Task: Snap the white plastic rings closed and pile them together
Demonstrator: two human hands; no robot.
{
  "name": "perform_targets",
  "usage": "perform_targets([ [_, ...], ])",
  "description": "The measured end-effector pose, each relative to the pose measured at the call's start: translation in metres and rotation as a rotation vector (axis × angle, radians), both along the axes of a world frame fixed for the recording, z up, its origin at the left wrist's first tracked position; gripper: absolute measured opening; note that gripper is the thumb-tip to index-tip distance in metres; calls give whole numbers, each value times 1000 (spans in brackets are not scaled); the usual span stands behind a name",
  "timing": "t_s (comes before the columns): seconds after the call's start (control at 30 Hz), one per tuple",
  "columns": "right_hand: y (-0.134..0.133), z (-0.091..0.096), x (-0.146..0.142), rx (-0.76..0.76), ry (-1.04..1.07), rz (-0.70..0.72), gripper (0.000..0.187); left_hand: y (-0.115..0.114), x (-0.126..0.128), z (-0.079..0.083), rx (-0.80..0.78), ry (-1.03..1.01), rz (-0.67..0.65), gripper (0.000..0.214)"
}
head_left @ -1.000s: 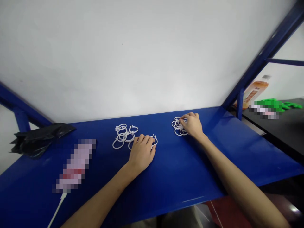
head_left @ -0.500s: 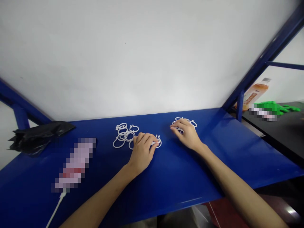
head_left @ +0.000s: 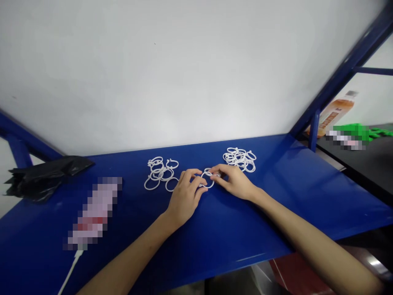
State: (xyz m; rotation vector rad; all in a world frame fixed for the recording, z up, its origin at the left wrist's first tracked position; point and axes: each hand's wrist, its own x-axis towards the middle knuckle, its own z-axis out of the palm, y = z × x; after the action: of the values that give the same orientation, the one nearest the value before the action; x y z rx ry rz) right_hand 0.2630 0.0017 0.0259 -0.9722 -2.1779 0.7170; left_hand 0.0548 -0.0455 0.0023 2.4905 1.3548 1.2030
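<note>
Just below mid-frame on the blue shelf (head_left: 276, 213), the left hand (head_left: 184, 196) and right hand (head_left: 236, 183) meet, both pinching one white ring (head_left: 208, 180) between thumb and fingertips. Light, even pressure from each side should keep it from slipping away.

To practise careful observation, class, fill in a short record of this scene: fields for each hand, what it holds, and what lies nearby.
Surface: blue shelf
Left hand: pinches white ring
Right hand: pinches same ring, opposite side
Left pile: loose white rings, beside left hand
Right pile: loose white rings, beyond right hand
Far left: black bag
</note>
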Motion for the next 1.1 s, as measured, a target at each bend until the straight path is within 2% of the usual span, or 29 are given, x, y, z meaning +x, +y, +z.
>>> perform_targets([
  [0.17, 0, -1, 1, -8, -12, 3, 18, 1, -2, 0, -56, 51, 27, 15],
  [0.33, 0, 2, 2, -34, -41, -11, 16, 3, -3, 4, -12, 79, 162, 9],
  [0.43, -2, 4, 2, -57, -84, 36, 15, 5, -5, 4, -22, 82, 246, 11],
  [0.57, -6, 6, 0, -97, -86, 124, 13, 5, -5, 2, -25, 124, 249, 16],
  [0.73, -13, 7, -4, -271, 28, 183, 15, 1, -1, 4, 36, 217, 234, 21],
  [0.93, -22, 8, -12, -494, 140, 285, 25, -2, -2, 7, 61, 221, 188, 26],
  [1.1, -18, 0, -15, -570, 230, 209, 31, -1, -2, 4, -32, 266, 238, 35],
])
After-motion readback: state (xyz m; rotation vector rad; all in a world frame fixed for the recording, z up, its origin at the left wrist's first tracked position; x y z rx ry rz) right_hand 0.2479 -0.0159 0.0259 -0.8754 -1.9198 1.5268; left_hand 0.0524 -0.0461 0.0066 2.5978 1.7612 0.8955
